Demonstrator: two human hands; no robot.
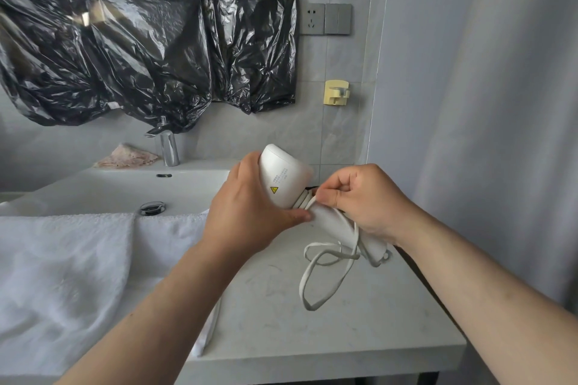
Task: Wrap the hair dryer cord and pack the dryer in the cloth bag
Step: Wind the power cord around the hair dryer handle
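White plastic, the dryer [283,180] is held in the air above the right part of the surface [312,328], its body tilted up toward the wall. The left hand [250,212] has its grip wrapped round the body from the left side, thumb lying at the neck. The right hand [362,200] has its grip clenched, pinching the cord [312,272] between thumb and forefinger just beside the neck, where a few turns of cord already lie wound. The handle [331,225] slants down and to the right under that hand. The loose cord hangs from there in a tangled loop whose low end reaches down near the surface.

A white towel [62,275] drapes over the front edge of the sink [109,187] at the left. Behind the sink stand a chrome tap [169,147] and a pinkish cloth [128,156]. Black plastic [140,40] covers the wall above, with a socket [312,19] and a yellow hook [336,93] to its right.
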